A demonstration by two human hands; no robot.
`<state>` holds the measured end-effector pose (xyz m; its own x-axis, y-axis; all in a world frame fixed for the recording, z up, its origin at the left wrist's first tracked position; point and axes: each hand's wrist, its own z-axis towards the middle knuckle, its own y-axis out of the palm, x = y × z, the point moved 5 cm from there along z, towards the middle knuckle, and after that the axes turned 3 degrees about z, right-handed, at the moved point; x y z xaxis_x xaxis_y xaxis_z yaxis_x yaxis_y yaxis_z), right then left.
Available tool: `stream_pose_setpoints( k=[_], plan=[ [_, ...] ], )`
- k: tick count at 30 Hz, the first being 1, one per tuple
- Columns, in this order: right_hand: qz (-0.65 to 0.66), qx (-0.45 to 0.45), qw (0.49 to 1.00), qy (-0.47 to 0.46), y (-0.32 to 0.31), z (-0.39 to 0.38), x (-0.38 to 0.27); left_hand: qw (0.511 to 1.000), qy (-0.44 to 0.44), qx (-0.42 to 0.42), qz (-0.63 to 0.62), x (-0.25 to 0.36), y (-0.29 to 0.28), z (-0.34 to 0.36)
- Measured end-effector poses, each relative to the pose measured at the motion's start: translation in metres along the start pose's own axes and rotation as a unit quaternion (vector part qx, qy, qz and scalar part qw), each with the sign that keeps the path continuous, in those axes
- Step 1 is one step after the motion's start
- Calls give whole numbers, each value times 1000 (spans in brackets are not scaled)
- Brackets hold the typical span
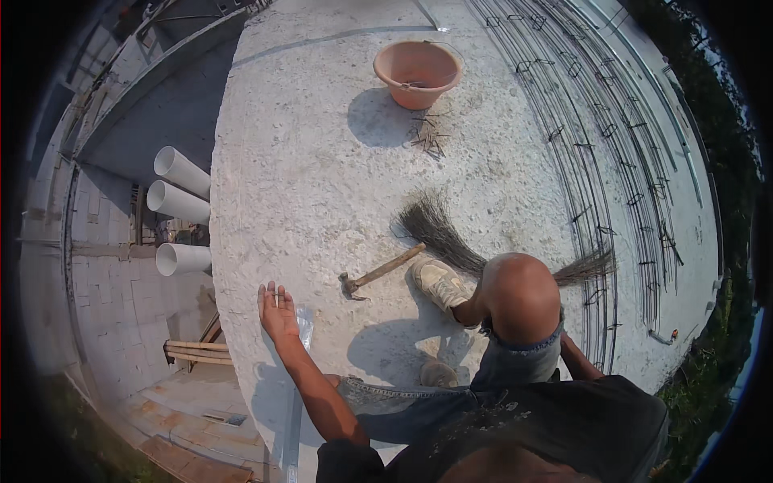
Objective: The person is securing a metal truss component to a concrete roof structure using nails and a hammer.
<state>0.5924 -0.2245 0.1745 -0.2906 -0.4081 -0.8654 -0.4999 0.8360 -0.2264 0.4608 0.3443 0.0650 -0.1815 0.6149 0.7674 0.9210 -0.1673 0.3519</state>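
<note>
A: What are the fingers doing?

B: On my feed the left hand is loosely open, fingers spread. Might be something thin between them, but it's too small to tell. Right hand is hidden past the raised knee, so no clue about its grip.

A: And around them?

B: A shiny metal strip runs just beside the left arm. Claw hammer lies on the concrete slab to that hand's right, handle end near a bundle of thin dark strands that passes behind the knee. Farther out, an orange bucket.

A: Tips for doing this well?

B: I'd say steady the bundle near its middle so the ends don't splay, pick the hammer up by its handle, and mind the slab edge on the left.
</note>
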Motion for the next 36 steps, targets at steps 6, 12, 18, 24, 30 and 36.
stream_pose_setpoints(
  k=[6,12,18,24,30,36],
  plan=[
    [-7,-27,999,19,-3,12,-46,998,44,-1,-50,20,-74,3],
    [43,13,998,-36,8,-49,-34,994,38,71,72,42,-76,-86],
    [-160,108,960,-203,46,-10,-136,977,93,153,115,50,-124,-150],
    [-134,65,960,-238,52,17,-121,944,114,279,132,62,-120,-191],
    [-124,96,956,-246,51,19,-120,900,243,256,256,85,-97,-205],
    [-171,45,956,-236,39,27,-126,724,341,197,567,30,-48,-269]
  ],
)
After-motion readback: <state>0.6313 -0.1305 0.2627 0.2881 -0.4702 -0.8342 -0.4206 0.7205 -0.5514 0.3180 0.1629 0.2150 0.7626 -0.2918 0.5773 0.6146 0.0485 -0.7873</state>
